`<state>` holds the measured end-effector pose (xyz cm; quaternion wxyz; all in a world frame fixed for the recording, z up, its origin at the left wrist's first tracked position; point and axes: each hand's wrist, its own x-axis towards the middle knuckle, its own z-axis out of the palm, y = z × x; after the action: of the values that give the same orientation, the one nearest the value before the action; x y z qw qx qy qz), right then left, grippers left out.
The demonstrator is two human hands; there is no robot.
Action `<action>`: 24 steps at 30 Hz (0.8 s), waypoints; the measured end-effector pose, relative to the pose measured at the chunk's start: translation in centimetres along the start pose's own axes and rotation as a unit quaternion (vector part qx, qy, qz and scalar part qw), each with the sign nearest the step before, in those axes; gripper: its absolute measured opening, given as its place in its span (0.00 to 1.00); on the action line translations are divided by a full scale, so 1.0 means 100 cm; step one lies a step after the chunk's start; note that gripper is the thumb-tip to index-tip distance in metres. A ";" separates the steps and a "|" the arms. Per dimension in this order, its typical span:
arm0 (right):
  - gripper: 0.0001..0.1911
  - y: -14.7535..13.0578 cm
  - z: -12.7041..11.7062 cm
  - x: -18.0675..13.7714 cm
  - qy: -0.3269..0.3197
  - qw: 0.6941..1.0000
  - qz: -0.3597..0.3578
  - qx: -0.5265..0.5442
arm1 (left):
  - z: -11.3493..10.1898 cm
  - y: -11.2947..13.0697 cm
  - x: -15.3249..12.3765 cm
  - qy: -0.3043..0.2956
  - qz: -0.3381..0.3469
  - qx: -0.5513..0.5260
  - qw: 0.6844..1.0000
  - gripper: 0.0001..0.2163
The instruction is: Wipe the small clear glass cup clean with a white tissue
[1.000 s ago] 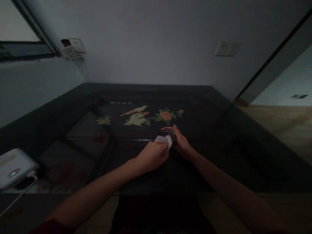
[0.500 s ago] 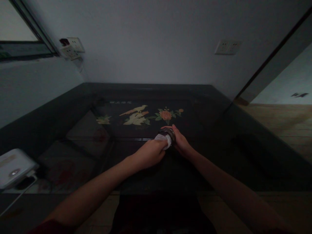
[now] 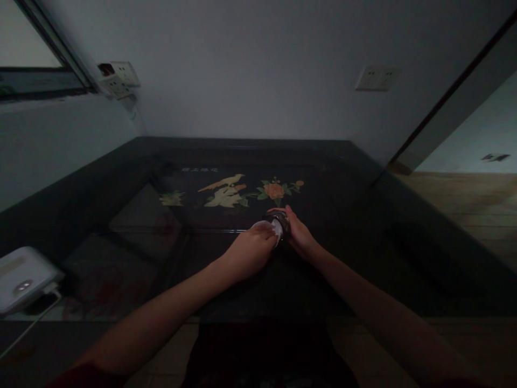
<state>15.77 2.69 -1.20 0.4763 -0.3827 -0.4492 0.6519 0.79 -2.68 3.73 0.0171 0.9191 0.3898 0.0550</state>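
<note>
My right hand (image 3: 301, 237) is wrapped round a shiny dark round object (image 3: 284, 218), possibly a cup or a jar; the dim light hides its exact kind. In my left hand (image 3: 248, 252) is a white tissue (image 3: 278, 226), pinched between closed fingers and pressed against the near left side of that object. Both hands meet above the middle of a dark glossy tabletop (image 3: 299, 280). Part of the round object is covered by the tissue and my fingers.
A white box-shaped device (image 3: 26, 275) with a cable stands at the left edge. The tabletop bears a bird-and-flower picture (image 3: 226, 194). Behind it rises a wall (image 3: 250, 81) with a socket plate (image 3: 378, 78); another socket (image 3: 125, 73) is at the left corner.
My left hand has shifted and turned slightly, and the tissue now bunches differently against the round object. My right hand stays almost in place.
</note>
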 end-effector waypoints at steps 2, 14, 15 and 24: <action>0.25 -0.002 0.001 -0.002 -0.011 1.000 0.003 0.003 | -0.002 0.004 -0.001 -0.017 -0.020 -0.036 0.999 0.09; 0.27 0.001 -0.001 0.002 0.012 0.999 0.015 0.026 | 0.008 0.001 0.007 0.058 -0.206 -0.643 0.735 0.12; 0.27 0.001 -0.001 0.002 0.013 0.999 0.016 0.030 | 0.009 0.001 0.007 0.059 -0.203 -0.632 0.745 0.12; 0.25 0.000 0.001 -0.002 -0.015 1.000 -0.009 -0.009 | 0.003 0.002 -0.001 0.004 -0.046 -0.074 0.996 0.08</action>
<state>15.74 2.51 -1.19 0.4716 -0.3731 -0.4656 0.6493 0.93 -2.90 3.44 0.0855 0.8961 0.4269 0.0867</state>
